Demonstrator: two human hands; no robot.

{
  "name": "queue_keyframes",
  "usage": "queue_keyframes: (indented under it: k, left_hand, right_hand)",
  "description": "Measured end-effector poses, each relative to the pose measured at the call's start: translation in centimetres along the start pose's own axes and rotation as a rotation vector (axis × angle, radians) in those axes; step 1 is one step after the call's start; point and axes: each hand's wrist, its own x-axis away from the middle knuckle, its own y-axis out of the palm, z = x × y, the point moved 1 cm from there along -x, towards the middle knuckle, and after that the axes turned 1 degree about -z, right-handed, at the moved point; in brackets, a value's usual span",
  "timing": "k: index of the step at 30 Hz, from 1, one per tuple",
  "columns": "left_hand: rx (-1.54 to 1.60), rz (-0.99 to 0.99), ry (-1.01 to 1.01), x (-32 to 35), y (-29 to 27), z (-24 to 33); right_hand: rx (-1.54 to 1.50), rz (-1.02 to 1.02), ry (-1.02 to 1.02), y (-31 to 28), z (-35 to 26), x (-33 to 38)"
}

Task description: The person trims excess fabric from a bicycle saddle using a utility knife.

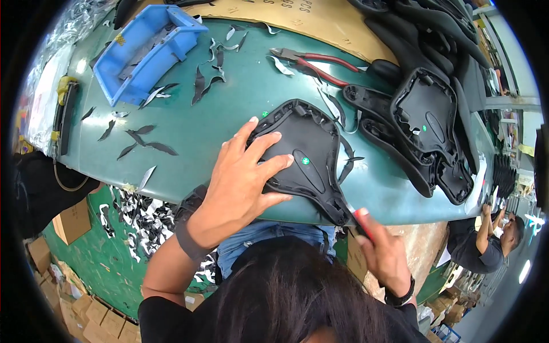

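Upside down on the green table (189, 143) lies a black bicycle saddle (320, 137), its hollow underside up and its narrow nose toward me. My left hand (246, 166) rests on the saddle's left side, fingers spread over the rim and the inside. In my right hand (386, 251) is a red-handled knife (364, 222). Its blade touches or lies very close to the saddle's edge near the nose. Dark trimmed strips (347, 160) lie along the saddle's right edge.
A blue bin (146, 51) stands far left, with offcuts around it. Red-handled cutting pliers (314, 60) lie at the back. More saddles (426, 108) are piled on the right. Offcuts cover the floor (146, 220) at left. A co-worker (486, 240) is at far right.
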Motion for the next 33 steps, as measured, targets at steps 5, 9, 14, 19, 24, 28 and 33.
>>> queue_keyframes:
  k: [5, 9, 14, 19, 24, 28, 33]
  left_hand:
    - [0.031, 0.011, 0.001, -0.2, 0.5, -0.5]
    - [0.032, 0.002, 0.011, -0.3, 0.5, -0.5]
    - [0.036, -0.009, -0.005, -0.3, 0.2, -0.5]
    - [0.032, -0.029, -0.023, -0.3, -0.1, -0.5]
    - [0.343, 0.169, -0.184, 0.3, -0.9, 0.8]
    - [1.009, 0.156, -0.859, 3.4, 2.8, 2.5]
    - [0.795, 0.284, -0.492, 0.1, 1.7, 0.6]
  right_hand:
    - [-0.02, -0.028, -0.248, 0.3, -0.3, -5.0]
    - [0.139, -0.159, -0.358, 1.1, -0.3, -7.0]
    - [0.21, -0.27, -0.366, 0.4, 1.0, -6.0]
    - [0.217, -0.294, -0.238, -1.3, 1.8, -3.1]
    - [0.031, -0.199, -0.205, -1.8, 4.2, -3.1]
    - [-0.373, 0.02, 0.05, 1.8, 2.8, -5.2]
    - [-0.771, 0.027, -0.073, 3.0, -0.2, -5.9]
